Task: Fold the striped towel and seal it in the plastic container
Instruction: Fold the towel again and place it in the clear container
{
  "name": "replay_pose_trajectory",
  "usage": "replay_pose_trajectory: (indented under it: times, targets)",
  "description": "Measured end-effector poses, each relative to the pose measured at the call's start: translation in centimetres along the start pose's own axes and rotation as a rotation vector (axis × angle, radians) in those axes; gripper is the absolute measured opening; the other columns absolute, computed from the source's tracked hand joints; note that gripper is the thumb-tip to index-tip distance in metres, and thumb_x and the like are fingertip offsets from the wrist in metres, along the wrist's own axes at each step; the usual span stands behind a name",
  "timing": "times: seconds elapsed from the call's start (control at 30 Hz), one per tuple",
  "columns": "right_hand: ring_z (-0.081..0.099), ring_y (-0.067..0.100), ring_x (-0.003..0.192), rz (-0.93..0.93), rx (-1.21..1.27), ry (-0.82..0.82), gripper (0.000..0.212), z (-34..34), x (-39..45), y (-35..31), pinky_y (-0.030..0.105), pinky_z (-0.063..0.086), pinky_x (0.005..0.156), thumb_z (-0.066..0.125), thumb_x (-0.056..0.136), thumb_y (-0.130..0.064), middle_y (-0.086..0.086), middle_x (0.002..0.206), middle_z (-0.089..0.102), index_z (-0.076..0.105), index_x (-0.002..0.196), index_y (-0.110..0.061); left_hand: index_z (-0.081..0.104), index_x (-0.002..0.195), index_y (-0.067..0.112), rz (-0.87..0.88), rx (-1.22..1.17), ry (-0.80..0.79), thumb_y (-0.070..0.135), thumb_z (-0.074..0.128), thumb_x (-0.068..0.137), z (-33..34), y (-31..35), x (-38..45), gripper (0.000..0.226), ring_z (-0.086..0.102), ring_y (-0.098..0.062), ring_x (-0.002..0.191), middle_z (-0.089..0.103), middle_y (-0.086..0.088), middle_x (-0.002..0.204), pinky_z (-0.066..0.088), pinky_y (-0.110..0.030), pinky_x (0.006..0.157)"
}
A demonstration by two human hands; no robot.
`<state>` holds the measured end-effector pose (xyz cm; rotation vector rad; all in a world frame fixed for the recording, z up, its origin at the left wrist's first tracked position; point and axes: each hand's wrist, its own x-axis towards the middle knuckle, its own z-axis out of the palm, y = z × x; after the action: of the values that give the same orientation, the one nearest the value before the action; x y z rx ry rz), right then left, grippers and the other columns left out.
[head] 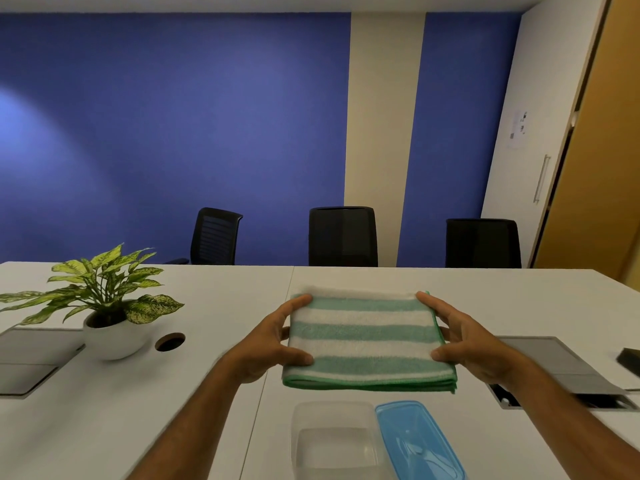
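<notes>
The striped towel (367, 341), green and white, is folded into a flat rectangle just above the white table (207, 299). My left hand (273, 341) grips its left edge, thumb on top. On the opposite edge, my right hand (464, 341) holds it the same way. Nearer to me stands the clear plastic container (332, 441), open and empty. Its blue lid (415, 441) lies beside it on the right, touching the container's side.
A potted plant (110, 306) in a white bowl stands at the left, next to a round cable hole (169, 341). Grey hatch panels (561, 365) sit in the table at both sides. Three black chairs (343, 237) line the far edge.
</notes>
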<state>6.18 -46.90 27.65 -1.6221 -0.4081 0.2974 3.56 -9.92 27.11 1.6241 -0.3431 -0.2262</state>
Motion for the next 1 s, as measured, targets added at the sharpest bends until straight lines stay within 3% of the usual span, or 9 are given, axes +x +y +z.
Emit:
replay_pose_trajectory:
  times: [0.3, 0.47, 0.57, 0.7, 1.0]
  targets:
    - [0.053, 0.035, 0.122, 0.097, -0.051, 0.072, 0.091, 1.0, 0.3, 0.4, 0.064, 0.050, 0.093, 0.065, 0.066, 0.015, -0.004, 0.142, 0.043, 0.040, 0.139, -0.035, 0.035, 0.148, 0.034, -0.113, 0.065, 0.020, -0.009, 0.081, 0.071, 0.6, -0.9, 0.4, 0.100, 0.055, -0.029, 0.120, 0.041, -0.002, 0.140, 0.061, -0.046, 0.085]
    - [0.061, 0.030, 0.108, 0.170, -0.157, 0.121, 0.095, 2.1, 1.4, -0.3, 0.039, 0.061, 0.072, 0.052, 0.075, 0.024, -0.005, 0.127, 0.047, 0.027, 0.151, -0.027, 0.025, 0.151, 0.032, -0.157, 0.243, 0.056, -0.007, 0.080, 0.071, 2.2, -0.3, 1.1, 0.105, 0.053, -0.028, 0.118, 0.036, -0.005, 0.143, 0.062, -0.042, 0.080]
    - [0.060, 0.030, 0.108, 0.167, -0.206, 0.129, 0.096, 2.8, 2.1, -0.9, 0.045, 0.062, 0.078, 0.055, 0.075, 0.022, -0.002, 0.134, 0.042, 0.025, 0.151, -0.028, 0.022, 0.153, 0.028, -0.160, 0.355, 0.072, -0.004, 0.080, 0.072, 3.3, 0.5, 1.6, 0.105, 0.044, -0.028, 0.127, 0.026, 0.000, 0.150, 0.062, -0.039, 0.080]
    - [0.057, 0.029, 0.112, 0.152, -0.318, 0.129, 0.098, 4.7, 2.7, -1.6, 0.048, 0.060, 0.083, 0.059, 0.074, 0.016, -0.005, 0.144, 0.030, 0.024, 0.151, -0.032, 0.017, 0.154, 0.025, -0.155, 0.511, 0.101, 0.002, 0.080, 0.072, 5.1, 1.2, 2.4, 0.106, 0.036, -0.020, 0.124, 0.019, 0.003, 0.155, 0.060, -0.028, 0.074]
    - [0.040, 0.022, 0.132, 0.064, -0.690, 0.090, 0.106, 9.8, 3.1, -2.6, 0.036, 0.052, 0.098, 0.067, 0.063, -0.009, 0.003, 0.148, 0.029, 0.016, 0.155, -0.023, 0.013, 0.155, 0.018, -0.063, 0.737, 0.073, 0.025, 0.086, 0.070, 9.2, 1.6, 4.0, 0.112, 0.033, -0.023, 0.140, 0.019, -0.003, 0.159, 0.049, -0.038, 0.104]
